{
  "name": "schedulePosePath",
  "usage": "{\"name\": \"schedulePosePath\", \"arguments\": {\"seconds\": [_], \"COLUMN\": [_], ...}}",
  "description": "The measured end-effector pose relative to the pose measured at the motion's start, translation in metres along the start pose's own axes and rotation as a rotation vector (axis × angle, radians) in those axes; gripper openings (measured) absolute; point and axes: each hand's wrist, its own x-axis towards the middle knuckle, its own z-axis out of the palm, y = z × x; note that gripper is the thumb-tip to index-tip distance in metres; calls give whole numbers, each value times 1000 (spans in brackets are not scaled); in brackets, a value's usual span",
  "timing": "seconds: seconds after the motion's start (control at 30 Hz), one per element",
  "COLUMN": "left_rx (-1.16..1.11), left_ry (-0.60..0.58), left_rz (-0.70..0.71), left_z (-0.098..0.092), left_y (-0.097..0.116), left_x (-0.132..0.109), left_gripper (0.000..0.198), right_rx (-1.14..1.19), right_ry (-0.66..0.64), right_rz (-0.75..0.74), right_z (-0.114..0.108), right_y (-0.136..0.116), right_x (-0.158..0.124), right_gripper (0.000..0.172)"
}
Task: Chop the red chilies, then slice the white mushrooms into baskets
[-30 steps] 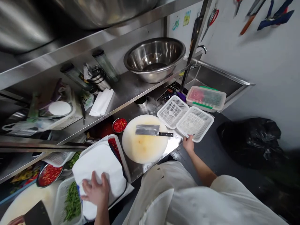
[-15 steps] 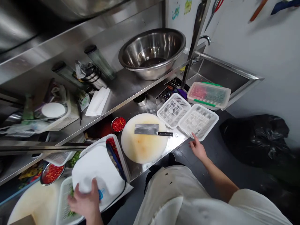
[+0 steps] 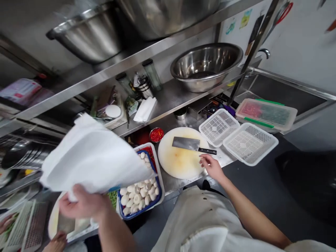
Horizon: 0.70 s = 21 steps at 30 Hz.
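Clasping the white sheet by one edge, the left hand holds it partly over the blue tray, leaving mushrooms exposed. The right hand, half-open and empty, hovers beside the cleaver, its handle presumably turned rightward for access.

Steel basin on shelf — lidded box w/ green clips nr sink.

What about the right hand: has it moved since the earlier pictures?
Yes. Judged against the chopping board, the right hand has moved leftward in view, from beside the nearer white basket to the board's right edge, near the cleaver's handle.
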Motion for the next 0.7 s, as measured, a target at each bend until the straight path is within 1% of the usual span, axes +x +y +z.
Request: {"name": "schedulePosePath", "arguments": {"seconds": [0.03, 0.1, 0.13, 0.17, 0.23, 0.27, 0.3, 0.33, 0.37, 0.4, 0.5, 0.57, 0.6, 0.63, 0.67, 0.7], "left_rx": [-86, -179, -226, -264, -356, -385, -398, -401, -404, -403, -335, -214, -147, -86, -36, 5], "left_ry": [-22, -279, -423, -591, -863, -1004, -1141, -1268, -1384, -1475, -1723, -1949, -2065, -2172, -2260, -2326], "left_rz": [-3, -2, -15, -40, -133, -156, -142, -90, -15, 58, 190, 308, 406, 537, 695, 872], "left_z": [9, 28, 35, 39, 40, 40, 42, 47, 55, 66, 101, 121, 129, 135, 138, 140], "left_y": [8, 20, 24, 26, 26, 24, 20, 17, 14, 12, 9, 10, 12, 14, 18, 23], "left_x": [-19, -71, -101, -130, -180, -199, -214, -227, -239, -250, -280, -298, -306, -315, -325, -336], "left_gripper": [35, 40, 42, 45, 48, 50, 52, 55, 58, 61, 70, 72, 72, 72, 72, 72], "right_rx": [15, 8, -16, -45, -76, -76, -79, -77, -68, -54, 17, 49, 57, 63, 66, 66], "right_ry": [-79, -207, -240, -253, -248, -238, -215, -164, -83, 25, 461, 748, 876, 993, 1094, 1176], "right_rz": [-54, -152, -183, -201, -215, -210, -192, -161, -114, -54, 142, 285, 378, 489, 613, 704], "right_z": [15, 38, 46, 50, 49, 44, 34, 21, 5, -12, -65, -97, -111, -124, -135, -143], "right_y": [-18, -50, -62, -71, -78, -77, -72, -65, -56, -46, -9, 20, 35, 50, 63, 75], "right_x": [-1, -8, -14, -21, -33, -39, -45, -51, -60, -71, -116, -153, -174, -196, -221, -248], "right_gripper": [48, 63, 70, 70, 57, 49, 40, 35, 33, 32, 34, 30, 27, 23, 21, 21]}}
